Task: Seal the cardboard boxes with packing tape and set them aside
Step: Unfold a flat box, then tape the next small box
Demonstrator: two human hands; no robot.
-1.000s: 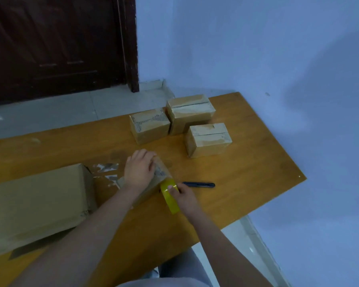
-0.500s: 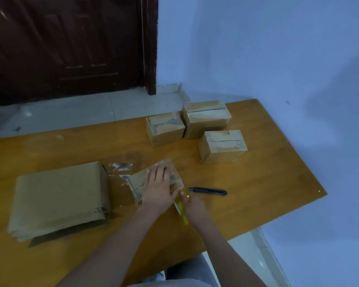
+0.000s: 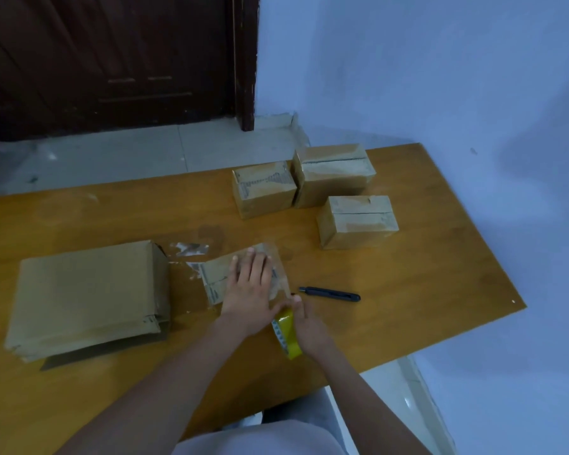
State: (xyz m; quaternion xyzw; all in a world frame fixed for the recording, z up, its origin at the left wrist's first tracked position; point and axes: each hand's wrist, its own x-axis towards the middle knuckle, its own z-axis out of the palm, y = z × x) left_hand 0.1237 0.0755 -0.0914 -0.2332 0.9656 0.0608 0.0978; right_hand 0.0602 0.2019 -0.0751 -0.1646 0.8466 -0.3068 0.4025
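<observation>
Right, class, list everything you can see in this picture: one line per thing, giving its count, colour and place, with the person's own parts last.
table: one, orange-brown wood, fills the middle of the view
small box: one, brown, near the front edge, under the left hand
taped boxes: three, brown, grouped at the far right of the table
flat cardboard stack: one, brown, on the left
tape roll: one, yellow, held at the small box's near right corner
utility knife: one, black, right of the small box
door: one, dark brown, far left
wall: blue, right
left hand: presses flat on the small box
right hand: grips the tape roll
</observation>
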